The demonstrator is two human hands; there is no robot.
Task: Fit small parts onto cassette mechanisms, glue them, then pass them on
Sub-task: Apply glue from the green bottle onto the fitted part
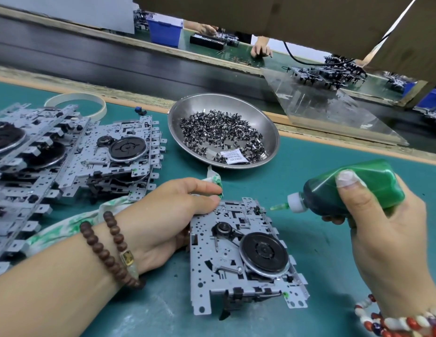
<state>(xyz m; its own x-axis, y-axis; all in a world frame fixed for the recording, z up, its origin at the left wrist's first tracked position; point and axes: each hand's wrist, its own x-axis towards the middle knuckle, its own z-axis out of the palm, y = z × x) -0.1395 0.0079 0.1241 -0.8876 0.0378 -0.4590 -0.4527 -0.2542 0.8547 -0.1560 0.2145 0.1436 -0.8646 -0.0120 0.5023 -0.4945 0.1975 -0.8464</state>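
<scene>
A: where's the cassette mechanism [239, 254]?
B: bottom center. Left hand [163, 215] grips its top-left corner, right hand [382, 229] wrapped round the green glue bottle [353, 190], nozzle beside its top edge.

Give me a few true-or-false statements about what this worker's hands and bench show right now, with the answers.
1. The right hand grips a green glue bottle with its nozzle aimed at the cassette mechanism. True.
2. The left hand is picking parts out of the metal bowl. False: it rests on the mechanism's far left corner and holds a green-stained rag.
3. The bowl is empty. False: it holds many small dark parts and a white packet.
4. More mechanisms lie in a stack to the left. True.
5. The mechanism already has a green dab near its nearest right corner. True.
</scene>
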